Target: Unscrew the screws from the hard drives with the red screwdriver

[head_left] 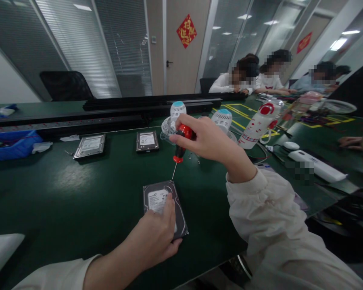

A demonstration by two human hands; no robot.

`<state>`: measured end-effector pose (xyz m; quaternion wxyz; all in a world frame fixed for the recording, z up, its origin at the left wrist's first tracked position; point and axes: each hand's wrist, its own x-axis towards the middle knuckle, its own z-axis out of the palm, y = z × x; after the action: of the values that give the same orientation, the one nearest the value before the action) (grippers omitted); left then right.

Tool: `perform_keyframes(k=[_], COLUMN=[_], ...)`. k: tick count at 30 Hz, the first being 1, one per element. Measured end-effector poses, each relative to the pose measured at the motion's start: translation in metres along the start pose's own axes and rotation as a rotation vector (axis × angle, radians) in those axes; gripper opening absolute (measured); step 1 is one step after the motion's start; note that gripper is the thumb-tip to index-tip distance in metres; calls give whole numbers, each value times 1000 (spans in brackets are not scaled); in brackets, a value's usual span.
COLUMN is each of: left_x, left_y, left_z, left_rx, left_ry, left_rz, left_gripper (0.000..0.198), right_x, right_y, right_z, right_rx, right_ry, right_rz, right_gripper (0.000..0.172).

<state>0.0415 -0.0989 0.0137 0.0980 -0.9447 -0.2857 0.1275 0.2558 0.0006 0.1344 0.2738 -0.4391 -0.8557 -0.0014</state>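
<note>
In the head view, a dark hard drive (179,207) with a white label lies flat on the green table. My left hand (153,235) holds it there, its fingers pressed on the top face and its thumb at the near edge. Above the drive's far end, my right hand (208,139) is closed round the red and black handle of a screwdriver (178,153). The screwdriver's thin shaft slants down, and its tip meets the far right corner of the drive. Any screw under the tip is too small to make out.
Two other drives, a silver hard drive (90,145) and a smaller hard drive (147,141), lie farther back. A blue bin (15,147) stands left. Right are small fans (222,119), a patterned bottle (260,125) and a white power strip (317,166). Several people sit beyond.
</note>
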Motion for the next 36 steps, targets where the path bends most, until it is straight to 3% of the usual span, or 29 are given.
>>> perform_keyframes(k=[3, 6, 9, 13, 26, 31, 33, 36], left_x=[0, 0, 0, 0, 0, 0, 0, 0], left_y=[0, 0, 0, 0, 0, -1, -1, -1], left_z=[0, 1, 1, 2, 2, 3, 4, 3], left_rx=[8, -7, -23, -21, 27, 39, 36, 24], left_ry=[7, 2, -14, -1, 17, 23, 33, 27], left_rz=[5, 4, 0, -2, 15, 13, 18, 18], left_gripper=[78, 79, 80, 79, 79, 79, 79, 79], right_x=[0, -1, -1, -2, -1, -1, -1, -1], right_y=[0, 0, 1, 1, 0, -3, -3, -3], right_z=[0, -1, -1, -3, 0, 0, -1, -2], right_rx=[8, 19, -18, 13, 41, -79, -48, 31], right_ry=[7, 0, 32, 13, -21, 25, 13, -20], right_rz=[-43, -83, -33, -48, -87, 17, 15, -22], right_gripper=[26, 40, 46, 42, 56, 40, 30, 30])
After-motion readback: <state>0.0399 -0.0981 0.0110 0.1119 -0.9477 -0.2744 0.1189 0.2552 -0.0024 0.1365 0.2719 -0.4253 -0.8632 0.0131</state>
